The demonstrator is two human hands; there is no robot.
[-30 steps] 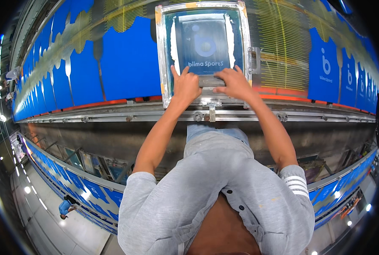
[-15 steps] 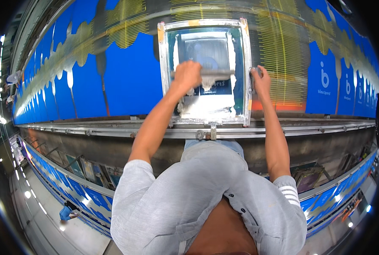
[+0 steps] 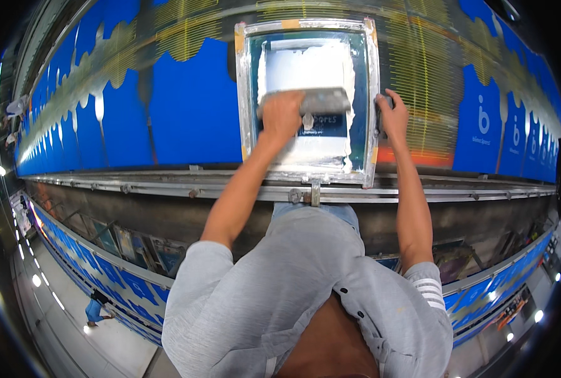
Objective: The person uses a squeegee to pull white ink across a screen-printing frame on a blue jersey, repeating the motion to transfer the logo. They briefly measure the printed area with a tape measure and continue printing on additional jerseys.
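Had left hand (image 3: 282,116) gripping a long grey squeegee (image 3: 328,101) over a silver-edged rectangular screen (image 3: 242,94), upper centre; couldn't tell grip of right hand (image 3: 394,118) alongside. Guessed partway: saw white-printed blue panels (image 3: 472,148) right, plain blue panels (image 3: 192,107) left.

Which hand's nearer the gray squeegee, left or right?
Left. The left hand grips the squeegee near its left end; the right hand is apart from it, at the right side of the screen frame.
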